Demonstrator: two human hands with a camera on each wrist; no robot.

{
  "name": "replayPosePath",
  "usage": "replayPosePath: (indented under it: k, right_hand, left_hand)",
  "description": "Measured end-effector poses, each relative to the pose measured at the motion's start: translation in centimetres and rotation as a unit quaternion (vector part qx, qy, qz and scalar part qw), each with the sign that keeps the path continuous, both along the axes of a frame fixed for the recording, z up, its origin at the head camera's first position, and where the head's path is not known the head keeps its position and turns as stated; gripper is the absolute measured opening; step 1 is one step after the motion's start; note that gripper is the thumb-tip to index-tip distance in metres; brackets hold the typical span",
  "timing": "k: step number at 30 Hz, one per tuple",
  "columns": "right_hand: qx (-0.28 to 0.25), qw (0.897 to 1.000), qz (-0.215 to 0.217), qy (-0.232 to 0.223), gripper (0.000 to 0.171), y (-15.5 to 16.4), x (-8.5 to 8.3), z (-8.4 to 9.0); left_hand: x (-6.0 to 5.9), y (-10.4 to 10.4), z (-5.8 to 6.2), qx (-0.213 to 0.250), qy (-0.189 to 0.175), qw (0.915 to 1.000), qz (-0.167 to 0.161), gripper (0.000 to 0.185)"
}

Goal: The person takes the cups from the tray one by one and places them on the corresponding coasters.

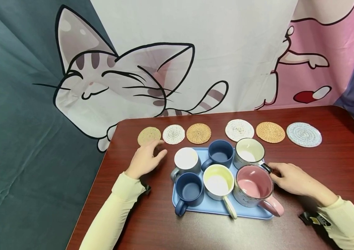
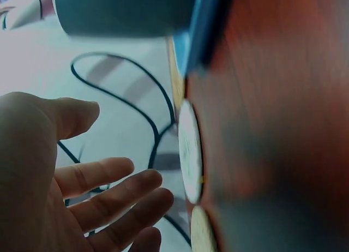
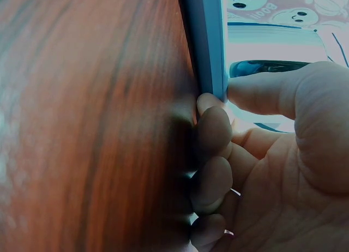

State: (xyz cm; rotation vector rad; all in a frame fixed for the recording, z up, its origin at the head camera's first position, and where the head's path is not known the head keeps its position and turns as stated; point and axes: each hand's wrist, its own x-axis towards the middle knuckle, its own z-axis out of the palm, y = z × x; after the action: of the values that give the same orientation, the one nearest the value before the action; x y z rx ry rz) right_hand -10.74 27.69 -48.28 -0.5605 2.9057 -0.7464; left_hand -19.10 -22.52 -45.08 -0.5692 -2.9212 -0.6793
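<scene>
A printed cloth (image 1: 227, 41) hangs behind, across 10 to 2 o'clock; before it lies the red-brown surface (image 1: 151, 222); at the middle of the surface sits the blue tray (image 1: 206, 209); the left hand (image 1: 145, 159) is just off the tray at 10 o'clock, its grip spread and holding nothing; the right hand (image 1: 295, 178), at 3 o'clock, has its grip pinching the tray's edge between thumb and fingers.

On the tray, the pink mug (image 1: 253, 184) stands at 4 o'clock; the white mug (image 1: 249, 151) at 1; the yellow mug (image 1: 219, 181) near the centre; the grey mug (image 1: 186, 159) at 10; the near blue mug (image 1: 190, 188) at 8; the far blue mug (image 1: 220, 152) at 12; beyond runs a row of coasters (image 1: 198, 133).

I judge the step to be adjusting the tray; shifting it further calls for the left grip at the 9 o'clock edge; leaving it calls for a gentle right release.
</scene>
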Motion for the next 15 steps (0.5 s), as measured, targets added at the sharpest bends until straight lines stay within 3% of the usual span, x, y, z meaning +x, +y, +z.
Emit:
replayPosePath:
  k: [8, 15]
  right_hand:
    - [-0.001, 1.0, -0.001, 0.0, 0.025, 0.0, 0.0, 0.1]
    - [0.0, 1.0, -0.002, -0.004, 0.024, 0.0, 0.0, 0.1]
  left_hand:
    - [3.0, 1.1, 0.3, 0.1, -0.073, 0.9922, -0.015, 0.03]
    - [5.2, 1.5, 0.3, 0.173, -0.171, 0.9697, -0.02, 0.017]
